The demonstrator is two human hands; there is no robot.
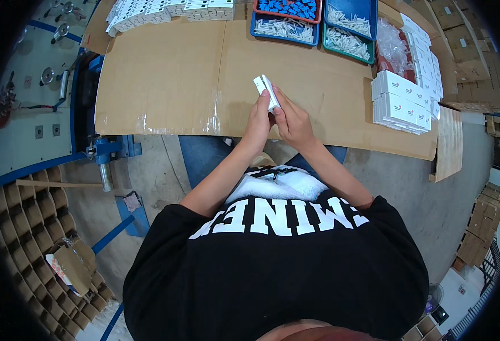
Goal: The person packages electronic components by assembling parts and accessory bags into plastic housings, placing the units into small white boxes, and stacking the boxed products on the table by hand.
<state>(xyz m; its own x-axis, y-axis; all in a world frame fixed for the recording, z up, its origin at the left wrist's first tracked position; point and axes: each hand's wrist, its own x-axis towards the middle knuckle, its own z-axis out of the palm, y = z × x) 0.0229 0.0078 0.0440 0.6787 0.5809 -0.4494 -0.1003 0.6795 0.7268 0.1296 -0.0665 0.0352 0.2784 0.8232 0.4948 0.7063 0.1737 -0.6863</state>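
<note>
Above the near edge of the cardboard-covered table, both hands meet around a small white box point(263, 85). A dark gap runs along its upper part, which could be a raised flap or a slot; I cannot tell which. My left hand point(256, 124) is closed on its left side, with the thumb along it. On the other side my right hand point(296, 124) has its fingers wrapped round the box and its thumb near the lower end. The palms hide the bottom of the box.
White boxes point(400, 102) are stacked at the right, beside a red bin point(382, 63) of clear plastic bags. Trays along the back hold blue pieces point(287, 7) and white sticks point(284, 30). More white boxes point(170, 10) stand far left. A blue-framed bench point(28, 102) adjoins the left.
</note>
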